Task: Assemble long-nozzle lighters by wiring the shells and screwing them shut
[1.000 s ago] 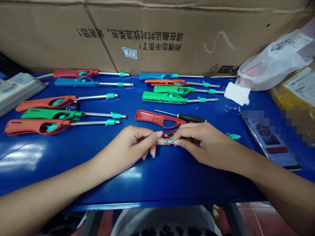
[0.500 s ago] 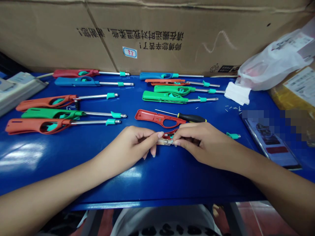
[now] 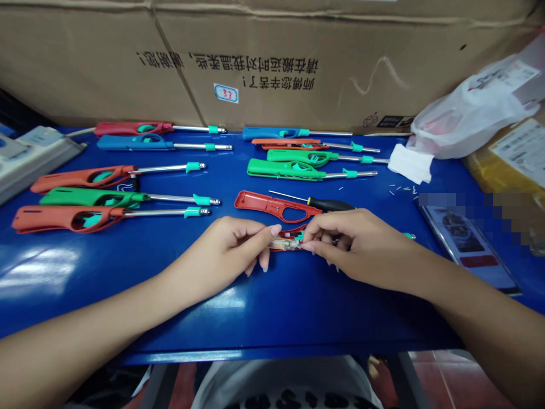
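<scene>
Between my hands is a clear plastic lighter gas tank [image 3: 283,244], held low above the blue table. My left hand [image 3: 238,244] pinches its left part between thumb and fingers. The fingertips of my right hand [image 3: 357,241] close on the small whitish valve end at its right. Just behind it lies an opened red lighter body [image 3: 293,232], mostly covered by my hands. Its teal nozzle tip [image 3: 409,236] shows past my right wrist. Farther back lies the loose red shell half [image 3: 272,207], with a black-handled screwdriver [image 3: 330,204] alongside.
Several long-necked lighters lie at the left, among them a green lighter [image 3: 91,196]. More lie at the back, including a blue lighter [image 3: 272,133]. A large cardboard box [image 3: 276,34] borders the table. At right are a phone [image 3: 466,241], white paper [image 3: 411,163] and a plastic bag [image 3: 472,113].
My right hand has shifted slightly at the tank's valve end, its fingers curling a little differently, and covers more of the nozzle tip. My left hand keeps its pinch. The view has moved slightly.
</scene>
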Tool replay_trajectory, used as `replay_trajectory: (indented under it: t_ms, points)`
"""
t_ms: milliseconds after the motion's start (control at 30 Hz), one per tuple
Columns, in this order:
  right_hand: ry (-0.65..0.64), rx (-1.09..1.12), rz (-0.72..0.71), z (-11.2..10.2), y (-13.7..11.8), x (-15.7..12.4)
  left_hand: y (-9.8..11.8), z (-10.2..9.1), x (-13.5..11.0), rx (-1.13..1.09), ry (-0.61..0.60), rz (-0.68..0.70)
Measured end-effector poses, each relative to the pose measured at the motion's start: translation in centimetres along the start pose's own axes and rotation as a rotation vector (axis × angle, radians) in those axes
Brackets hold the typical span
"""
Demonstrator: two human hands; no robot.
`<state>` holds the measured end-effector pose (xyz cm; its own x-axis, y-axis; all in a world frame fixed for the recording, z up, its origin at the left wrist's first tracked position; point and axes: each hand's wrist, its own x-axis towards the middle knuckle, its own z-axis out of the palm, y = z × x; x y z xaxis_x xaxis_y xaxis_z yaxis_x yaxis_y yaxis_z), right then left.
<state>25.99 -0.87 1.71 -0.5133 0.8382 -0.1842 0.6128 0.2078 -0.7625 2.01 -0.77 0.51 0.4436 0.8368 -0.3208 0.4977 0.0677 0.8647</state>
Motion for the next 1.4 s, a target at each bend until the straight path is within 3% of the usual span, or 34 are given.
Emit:
replay_trajectory:
  t_ms: [967, 1200, 1400]
  points:
    - [0.063, -0.065, -0.127, 0.7, 0.6, 0.3, 0.1, 0.1, -0.1, 0.032, 0.012, 0.007]
    - [0.031, -0.046, -0.086, 0.1, 0.0, -0.1, 0.2, -0.4, 0.1, 0.030, 0.021, 0.146]
    - [0.112, -0.063, -0.084, -0.4, -0.2, -0.4, 0.3, -0.5, -0.3, 0.066, 0.103, 0.179]
